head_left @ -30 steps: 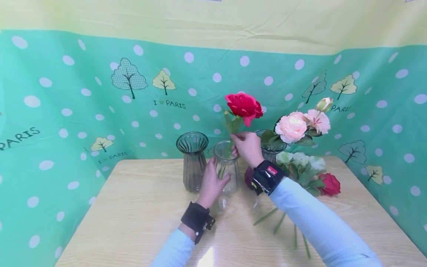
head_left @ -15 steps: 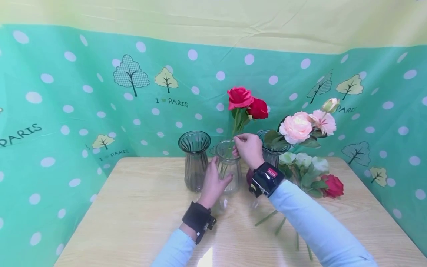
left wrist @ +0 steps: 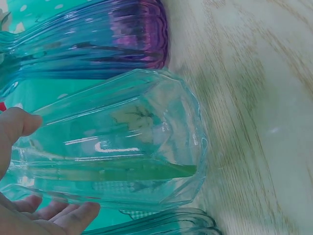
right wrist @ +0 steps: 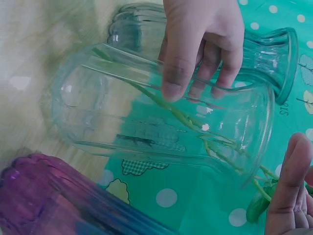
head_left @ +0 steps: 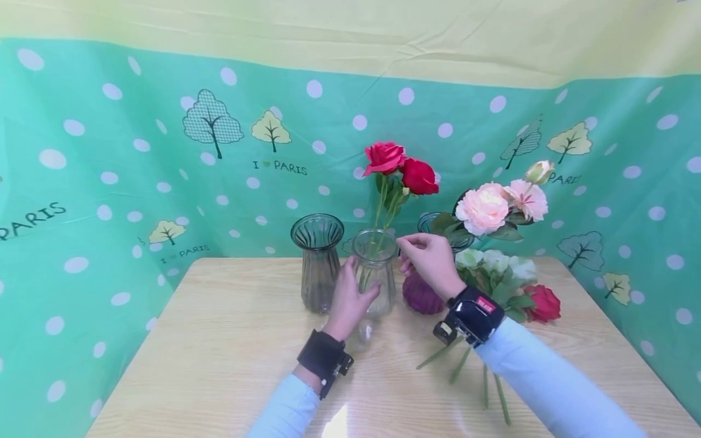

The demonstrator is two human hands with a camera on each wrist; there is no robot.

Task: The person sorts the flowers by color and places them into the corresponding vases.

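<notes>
A clear glass vase [head_left: 385,283] stands mid-table, a pink-red rose [head_left: 386,157] and a deeper red rose [head_left: 420,176] leaning out of its mouth. Through the glass, a green stem [left wrist: 142,171] reaches close to the base in the left wrist view. My left hand [head_left: 350,301] holds the vase from its left side, thumb and fingers on opposite walls. Right of the rim, my right hand [head_left: 432,261] is bent loosely with thumb and forefinger near each other. No stem shows between them, and the stems stand apart from that hand.
A grey-green ribbed vase [head_left: 319,274] stands close on the left. To the right is a purple-and-blue vase [head_left: 423,295] with pink flowers [head_left: 482,208]. White flowers [head_left: 495,261] and another red rose [head_left: 543,303] lie on the table [head_left: 230,353], stems toward the front.
The pink-red rose has been let go; its head has turned and settled beside the deeper red one. My right hand has drawn back rightward and slightly down. The left stays on the vase.
</notes>
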